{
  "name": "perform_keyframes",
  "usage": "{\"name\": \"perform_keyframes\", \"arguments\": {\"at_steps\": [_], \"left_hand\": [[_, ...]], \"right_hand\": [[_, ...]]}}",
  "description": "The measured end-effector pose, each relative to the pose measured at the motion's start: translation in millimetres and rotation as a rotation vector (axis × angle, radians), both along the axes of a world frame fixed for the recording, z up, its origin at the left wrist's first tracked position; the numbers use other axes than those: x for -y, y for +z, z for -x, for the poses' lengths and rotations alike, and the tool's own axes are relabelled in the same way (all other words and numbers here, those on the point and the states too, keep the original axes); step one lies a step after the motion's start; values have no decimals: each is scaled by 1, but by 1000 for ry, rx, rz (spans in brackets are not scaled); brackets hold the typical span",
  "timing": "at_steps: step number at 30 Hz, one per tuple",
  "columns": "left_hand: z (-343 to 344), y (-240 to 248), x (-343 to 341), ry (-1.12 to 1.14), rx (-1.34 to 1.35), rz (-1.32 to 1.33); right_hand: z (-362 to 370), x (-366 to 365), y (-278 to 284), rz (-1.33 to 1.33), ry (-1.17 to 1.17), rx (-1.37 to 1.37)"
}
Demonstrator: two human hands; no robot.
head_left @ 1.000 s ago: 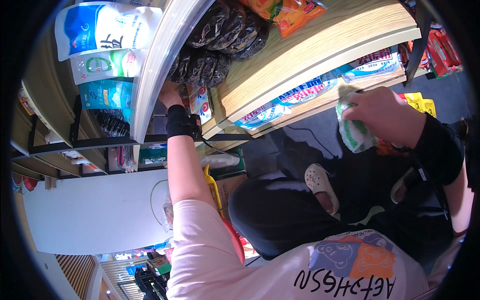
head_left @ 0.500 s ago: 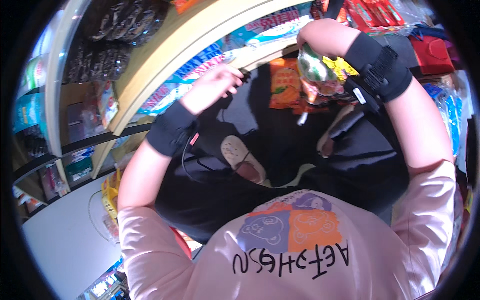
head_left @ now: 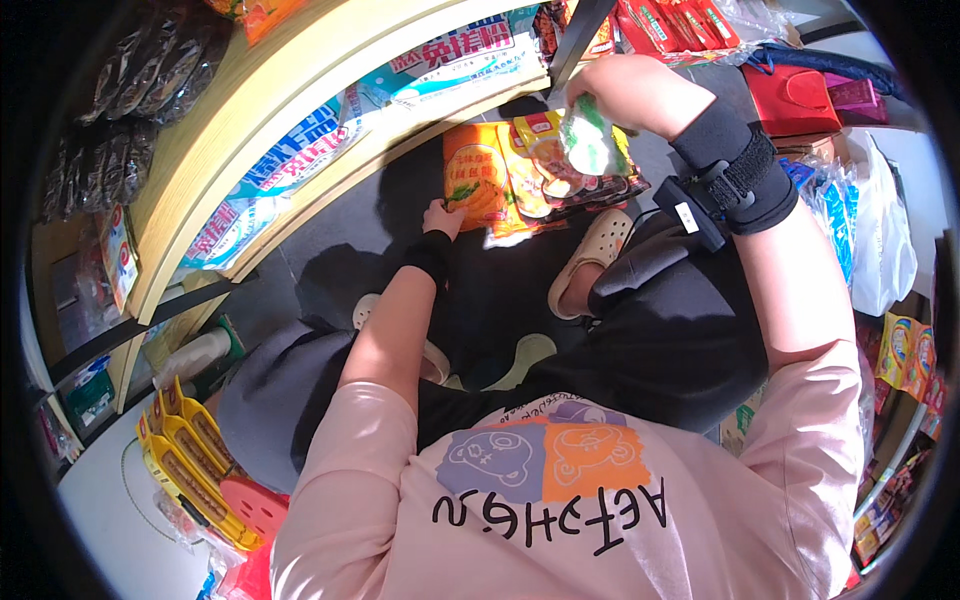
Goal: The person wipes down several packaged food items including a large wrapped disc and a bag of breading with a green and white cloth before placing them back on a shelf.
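Note:
My left hand (head_left: 443, 218) reaches low to the floor, its fingers closed at the lower left edge of an orange packet (head_left: 476, 172) with a picture of orange food on it. My right hand (head_left: 635, 92) is curled round the top of a green and white plastic packet (head_left: 592, 142), which hangs down from it. Beneath that packet, a yellow and red packet (head_left: 545, 150) lies beside the orange one, partly covered. Both wrists wear black straps; a small dark box (head_left: 692, 213) sits by the right one.
Ahead is a curved wooden shelf (head_left: 340, 75) with blue and white bags (head_left: 300, 150) on its low level. Red packets (head_left: 680, 22) and a red box (head_left: 790, 100) lie at the far right. A white plastic bag (head_left: 885, 230) stands at the right. Yellow packs (head_left: 195, 465) are at the left.
My left hand has moved from beside the shelf down to the orange packet's edge. My right hand still holds the green and white packet. The whole view has shifted.

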State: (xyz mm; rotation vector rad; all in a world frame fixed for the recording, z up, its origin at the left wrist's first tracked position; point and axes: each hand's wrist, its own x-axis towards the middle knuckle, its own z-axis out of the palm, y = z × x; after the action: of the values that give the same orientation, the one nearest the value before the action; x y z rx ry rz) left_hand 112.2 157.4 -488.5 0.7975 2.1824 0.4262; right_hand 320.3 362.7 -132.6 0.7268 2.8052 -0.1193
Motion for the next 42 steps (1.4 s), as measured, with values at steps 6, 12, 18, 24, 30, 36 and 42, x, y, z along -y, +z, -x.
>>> {"name": "perform_keyframes", "arguments": {"at_steps": [6, 12, 18, 24, 30, 36, 42], "left_hand": [[16, -41, -4, 205, 114, 27], [30, -74, -7, 83, 279, 176], [25, -46, 2, 237, 709, 4], [-15, 53, -15, 423, 834, -189], [14, 154, -3, 90, 824, 8], [27, 324, 35, -338, 671, -26], [25, 461, 69, -339, 713, -514]], "right_hand": [[2, -1, -2, 102, -42, 20], [0, 3, -6, 90, 9, -16], [12, 13, 2, 79, 68, -30], [17, 13, 15, 63, 57, 56], [32, 6, 16, 60, 38, 51], [44, 7, 27, 111, 38, 200], [44, 17, 37, 245, 8, 35]]}}
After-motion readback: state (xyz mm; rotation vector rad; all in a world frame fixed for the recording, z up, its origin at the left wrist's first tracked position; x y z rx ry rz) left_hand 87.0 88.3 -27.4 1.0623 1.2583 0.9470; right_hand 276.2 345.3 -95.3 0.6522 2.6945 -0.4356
